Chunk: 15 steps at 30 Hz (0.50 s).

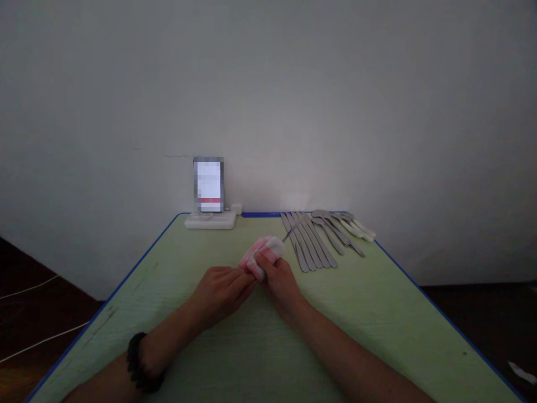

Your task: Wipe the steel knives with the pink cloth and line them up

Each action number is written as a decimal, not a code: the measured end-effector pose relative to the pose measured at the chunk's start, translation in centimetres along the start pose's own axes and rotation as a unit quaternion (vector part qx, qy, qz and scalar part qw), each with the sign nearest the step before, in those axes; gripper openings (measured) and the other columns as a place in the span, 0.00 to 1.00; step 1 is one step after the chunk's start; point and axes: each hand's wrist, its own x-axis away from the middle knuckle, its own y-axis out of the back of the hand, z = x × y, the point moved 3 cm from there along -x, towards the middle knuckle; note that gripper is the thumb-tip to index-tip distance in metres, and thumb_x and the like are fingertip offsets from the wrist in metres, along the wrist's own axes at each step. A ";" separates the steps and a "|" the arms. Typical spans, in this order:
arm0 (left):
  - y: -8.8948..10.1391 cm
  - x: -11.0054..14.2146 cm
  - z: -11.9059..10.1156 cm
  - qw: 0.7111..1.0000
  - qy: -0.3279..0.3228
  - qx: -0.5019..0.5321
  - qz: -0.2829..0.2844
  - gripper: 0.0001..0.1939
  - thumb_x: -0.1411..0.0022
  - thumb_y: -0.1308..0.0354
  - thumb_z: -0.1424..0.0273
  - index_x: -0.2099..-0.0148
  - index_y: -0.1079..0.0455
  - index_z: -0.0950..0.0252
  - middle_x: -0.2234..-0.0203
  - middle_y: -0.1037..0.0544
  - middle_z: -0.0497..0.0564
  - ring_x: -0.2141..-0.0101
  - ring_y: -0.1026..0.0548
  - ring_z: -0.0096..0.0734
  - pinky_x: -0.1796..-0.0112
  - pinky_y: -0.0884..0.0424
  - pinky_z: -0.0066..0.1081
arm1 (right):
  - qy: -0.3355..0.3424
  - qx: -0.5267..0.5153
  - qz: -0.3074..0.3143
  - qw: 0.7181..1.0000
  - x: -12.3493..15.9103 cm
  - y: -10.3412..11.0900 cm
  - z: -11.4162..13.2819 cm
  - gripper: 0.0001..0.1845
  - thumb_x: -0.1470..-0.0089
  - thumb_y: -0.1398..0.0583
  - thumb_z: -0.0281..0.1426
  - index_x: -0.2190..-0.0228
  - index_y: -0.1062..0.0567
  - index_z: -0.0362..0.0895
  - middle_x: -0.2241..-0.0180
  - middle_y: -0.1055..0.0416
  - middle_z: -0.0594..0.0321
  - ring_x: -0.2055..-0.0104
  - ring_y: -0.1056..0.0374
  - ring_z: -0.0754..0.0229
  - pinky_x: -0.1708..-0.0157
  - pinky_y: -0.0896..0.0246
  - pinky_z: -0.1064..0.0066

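Note:
My right hand point(282, 280) is closed round a folded pink and white cloth point(262, 252), its thumb pressed on top. Out of the cloth's upper right side pokes a thin metal utensil point(293, 228); its kind cannot be made out, as the cloth covers most of it. My left hand point(226, 285), fingers closed, meets the cloth at its lower left, where the utensil's other end seems held but is hidden. Just beyond my right hand lies a row of several flat metal handles point(314, 246), side by side. Metal spoons point(329, 232) rest right of them.
White-handled cutlery point(356, 228) lies at the table's far right corner. A lit phone point(208, 184) stands on a white base point(210, 220) at the back left, beside a small white block point(236, 209). The green table point(235, 352) has blue edging and meets a wall point(268, 101).

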 end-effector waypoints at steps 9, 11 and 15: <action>-0.3 0.4 0.5 0.991 0.080 0.093 0.048 0.05 0.38 0.48 0.68 0.64 0.33 0.62 0.82 0.29 0.39 0.84 0.34 0.18 0.78 0.40 0.20 | 0.052 0.077 0.007 0.996 0.8 -0.2 1.5 0.15 0.58 0.38 0.41 0.79 0.30 0.40 0.81 0.36 0.66 0.78 0.45 0.66 0.77 0.49 0.73; -0.3 0.4 0.5 0.987 0.108 0.102 0.065 0.06 0.39 0.48 0.66 0.64 0.33 0.62 0.85 0.32 0.38 0.86 0.36 0.18 0.79 0.42 0.20 | 0.052 0.089 0.001 0.995 0.9 -0.3 1.7 0.15 0.57 0.38 0.40 0.79 0.30 0.40 0.81 0.37 0.67 0.78 0.45 0.67 0.77 0.49 0.73; -0.6 0.4 0.6 0.978 0.166 0.090 0.085 0.12 0.38 0.51 0.63 0.71 0.36 0.63 0.85 0.32 0.40 0.86 0.36 0.20 0.80 0.43 0.21 | 0.050 0.086 0.004 0.995 1.0 -0.5 1.7 0.16 0.57 0.38 0.42 0.79 0.30 0.40 0.81 0.38 0.67 0.78 0.46 0.67 0.78 0.50 0.73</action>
